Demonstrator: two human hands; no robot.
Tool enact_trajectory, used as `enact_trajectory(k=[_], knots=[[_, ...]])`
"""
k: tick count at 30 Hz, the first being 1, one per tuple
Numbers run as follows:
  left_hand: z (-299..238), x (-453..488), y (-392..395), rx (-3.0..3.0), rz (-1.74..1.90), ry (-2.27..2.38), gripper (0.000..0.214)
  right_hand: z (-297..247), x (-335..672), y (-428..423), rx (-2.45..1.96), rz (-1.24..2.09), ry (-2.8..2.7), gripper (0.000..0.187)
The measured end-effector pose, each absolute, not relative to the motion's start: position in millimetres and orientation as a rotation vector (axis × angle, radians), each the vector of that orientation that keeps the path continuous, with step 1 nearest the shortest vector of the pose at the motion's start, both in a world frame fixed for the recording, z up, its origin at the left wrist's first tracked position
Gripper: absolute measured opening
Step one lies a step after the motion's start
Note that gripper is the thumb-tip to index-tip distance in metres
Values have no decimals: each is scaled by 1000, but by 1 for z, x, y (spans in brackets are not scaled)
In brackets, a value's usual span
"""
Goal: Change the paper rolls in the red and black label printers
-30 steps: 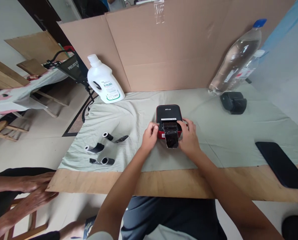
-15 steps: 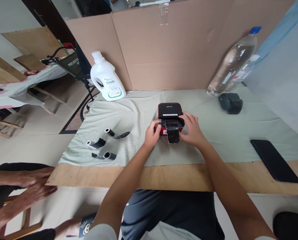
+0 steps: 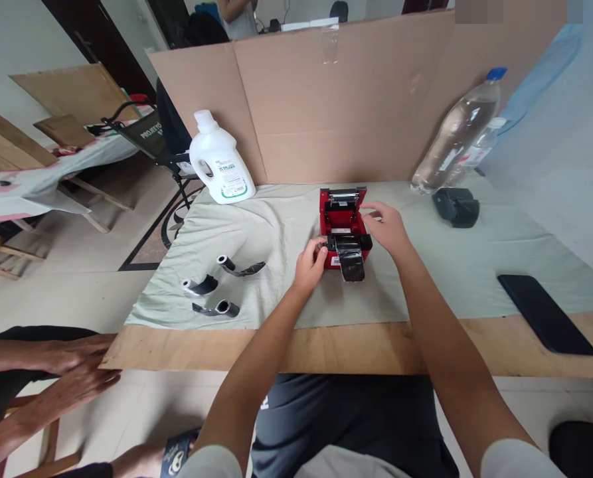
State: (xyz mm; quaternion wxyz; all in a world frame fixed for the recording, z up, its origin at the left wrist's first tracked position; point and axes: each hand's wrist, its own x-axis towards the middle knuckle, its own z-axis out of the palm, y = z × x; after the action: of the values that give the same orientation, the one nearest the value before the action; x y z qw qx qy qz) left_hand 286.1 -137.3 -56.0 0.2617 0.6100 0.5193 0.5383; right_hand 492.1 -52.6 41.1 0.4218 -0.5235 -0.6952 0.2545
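A small red and black printer [image 3: 346, 226] sits on the cloth with its lid [image 3: 342, 197] raised, its red inside showing. From its front a shiny black strip [image 3: 350, 260] hangs down onto the cloth. My left hand [image 3: 310, 264] is closed on the printer's left front corner, fingertips against the body. My right hand [image 3: 386, 228] has its curled fingers at the right edge of the raised lid, thumb and forefinger close together there. To the left lie three small rolls with loose black tails: an upper roll [image 3: 223, 261], a middle roll [image 3: 189, 286] and a lower roll [image 3: 226, 308].
A white detergent bottle [image 3: 221, 162] stands at the back left against the cardboard screen [image 3: 296, 113]. Clear plastic bottles [image 3: 458, 136] lean at the back right, near a black device [image 3: 455, 207]. A black phone [image 3: 545, 313] lies front right. Another person's hands [image 3: 80, 365] rest at the table's left corner.
The printer's lid has swung up and back, exposing the inside. My right hand has risen with the lid's edge; my left hand stays at the left front corner. The view has shifted slightly.
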Motion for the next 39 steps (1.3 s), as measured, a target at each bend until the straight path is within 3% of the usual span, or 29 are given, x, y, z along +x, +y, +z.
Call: enact_trajectory(k=[3,9,14,17,21,31,39], knots=[[-57,286,-137,1658,1460,1403,39,34,488,-50,-1376,552,-1807,29],[-54,286,-137,1657,1450,1404,38,47,470,-17,-1370,501,-2555,23],[-53,286,-137,1677,1457,1386,37,64,443,-2,-1623,502,-2897,7],[-53,286,-138,1684,1460,1382,35,67,433,-1,-1735,600,-2891,16],[-53,286,-138,1685,1466,1367,34,66,438,-4,-1746,615,-2815,10],[-54,287,-137,1687,1490,1325,33,90,462,-60,-1139,1113,-2018,36],[-58,287,-130,1671,1362,1481,20,112,309,-54,-915,859,-2197,12]])
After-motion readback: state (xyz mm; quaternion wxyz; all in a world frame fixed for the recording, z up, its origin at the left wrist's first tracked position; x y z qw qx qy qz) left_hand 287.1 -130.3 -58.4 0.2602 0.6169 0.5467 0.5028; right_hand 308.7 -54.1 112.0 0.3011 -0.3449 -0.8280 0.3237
